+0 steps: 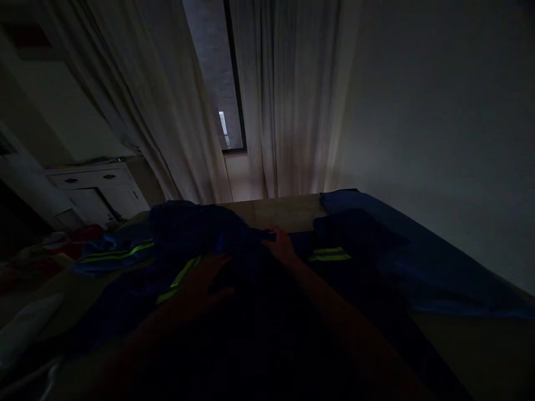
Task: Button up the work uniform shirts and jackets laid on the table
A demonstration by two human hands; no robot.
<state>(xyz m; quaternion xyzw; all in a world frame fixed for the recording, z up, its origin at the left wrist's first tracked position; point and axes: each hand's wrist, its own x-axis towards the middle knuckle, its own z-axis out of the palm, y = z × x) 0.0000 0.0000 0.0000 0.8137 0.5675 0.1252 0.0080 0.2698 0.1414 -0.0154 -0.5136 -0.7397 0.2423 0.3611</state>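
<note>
A dark navy work garment [251, 262] with yellow-green reflective bands lies spread over the table in front of me. My left hand [204, 284] is over its left part, beside a reflective band [179, 281], with thumb and fingers apart. Near the garment's far edge, my right hand [281, 245] has its fingers and thumb closed on the fabric. To its right is another reflective band [330, 254]. Deep shadow hides most of the garment's near part and both forearms' lower ends.
More blue clothing with a yellow-green stripe [117, 253] is piled at the left. A blue cloth [451, 273] lies along the wall on the right. Beyond the table [276, 211] hang long curtains [288, 111] beside a window; a white cabinet [98, 189] stands far left.
</note>
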